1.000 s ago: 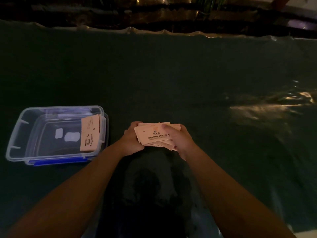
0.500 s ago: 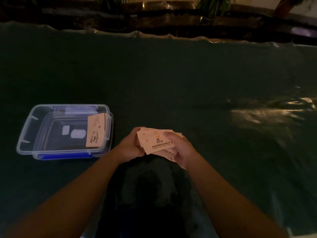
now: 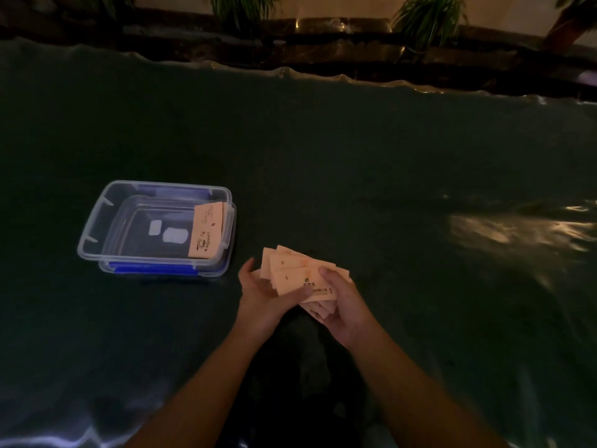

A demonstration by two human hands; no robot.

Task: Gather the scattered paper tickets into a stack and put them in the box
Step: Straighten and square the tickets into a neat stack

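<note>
Both hands hold the tickets (image 3: 302,279) in an uneven, fanned bundle just right of the box (image 3: 97,227) and nearer the person. The right hand (image 3: 344,305) pinches the bundle, thumb on top; the left hand (image 3: 265,292) cups its left edge, thumb against it. No loose tickets show on the green cloth (image 3: 355,156), so gathering looks finished; squaring the stack and boxing it remain. One ticket (image 3: 206,231) already leans inside the box's right wall. The tickets carry dark print and a small logo, too blurred to read.

Fanned pink tickets (image 3: 298,279) near clear box (image 3: 97,224) with one leaning ticket (image 3: 206,229).
</note>
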